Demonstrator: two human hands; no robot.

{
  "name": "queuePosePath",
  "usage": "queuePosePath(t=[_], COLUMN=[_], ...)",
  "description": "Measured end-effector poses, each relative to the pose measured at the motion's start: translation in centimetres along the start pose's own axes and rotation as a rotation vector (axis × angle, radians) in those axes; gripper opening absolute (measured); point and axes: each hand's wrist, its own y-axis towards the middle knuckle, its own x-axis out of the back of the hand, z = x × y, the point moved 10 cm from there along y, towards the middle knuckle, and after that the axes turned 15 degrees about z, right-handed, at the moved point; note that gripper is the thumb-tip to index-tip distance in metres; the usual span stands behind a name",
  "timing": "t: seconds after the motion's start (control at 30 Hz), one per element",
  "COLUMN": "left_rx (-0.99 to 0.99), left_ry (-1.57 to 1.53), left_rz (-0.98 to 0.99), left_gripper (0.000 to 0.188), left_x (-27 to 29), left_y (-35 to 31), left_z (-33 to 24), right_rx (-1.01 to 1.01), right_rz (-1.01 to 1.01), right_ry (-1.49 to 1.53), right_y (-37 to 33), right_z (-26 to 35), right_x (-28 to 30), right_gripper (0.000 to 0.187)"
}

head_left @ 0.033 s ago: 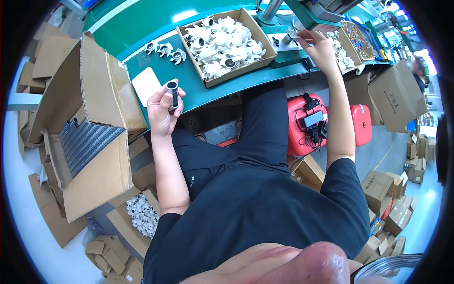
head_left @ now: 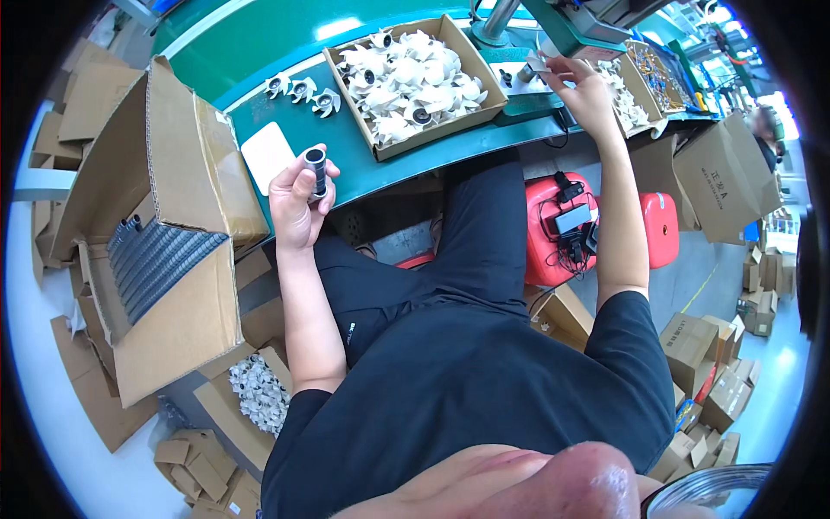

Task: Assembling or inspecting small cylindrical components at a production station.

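Observation:
My left hand [head_left: 292, 201] is closed round a short dark cylinder [head_left: 320, 176], with its round, hollow-looking end facing up. It is near the front edge of the bench. Out at the right, my right hand [head_left: 590, 97] pinches a pale bladed impeller [head_left: 538, 62] by its edge, under the head of a green bench press [head_left: 571, 36]. A grey metal cylinder [head_left: 526, 73] stands beside those fingertips on the press base; the fingertips partly hide what they grip. Between my hands is a cardboard tray [head_left: 378, 154] heaped with white impellers [head_left: 415, 73].
Several loose impellers [head_left: 303, 89] and a white pad [head_left: 268, 156] lie on the green bench [head_left: 402, 164]. At my left stands an open carton [head_left: 186, 324] with rows of dark cylinders [head_left: 164, 264]. A red stool [head_left: 545, 251] carries cables. More impellers and wires fill trays at right.

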Motion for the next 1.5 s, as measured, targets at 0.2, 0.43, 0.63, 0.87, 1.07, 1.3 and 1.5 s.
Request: queuePosePath(t=[0.2, 0.43, 0.63, 0.87, 1.07, 1.3, 1.5], left_rx=[0.001, 0.003, 0.004, 0.011, 0.015, 0.033, 0.012], left_ry=[-0.060, -0.071, -0.074, -0.067, -0.059, -0.055, -0.092], left_rz=[0.022, 0.032, 0.027, 0.003, 0.009, 0.012, 0.001], left_gripper=[0.049, 0.052, 0.054, 0.056, 0.054, 0.054, 0.052], left_x=[0.2, 0.5, 0.7, 0.7, 0.6, 0.7, 0.4], left_y=[0.3, -0.1, 0.4, 0.6, 0.2, 0.5, 0.8], left_z=[0.1, 0.4, 0.3, 0.3, 0.2, 0.3, 0.0], right_rx=[0.165, 0.297, 0.331, 0.423, 0.383, -0.141, -0.190], right_rz=[-0.186, -0.342, -0.497, -0.468, -0.448, -0.349, -0.193], right_ry=[-0.265, -0.235, -0.193, -0.497, -0.620, -0.166, 0.219], right_y=[-0.6, -1.5, -2.1, -2.4, -3.1, 0.5, 5.9], right_z=[2.2, 2.4, 1.7, 3.8, 5.9, -9.2, -24.0], right_x=[-0.2, -1.0, -2.0, -2.2, -1.5, 2.3, -2.8], right_gripper=[0.027, 0.027, 0.028, 0.030, 0.026, 0.023, 0.028])
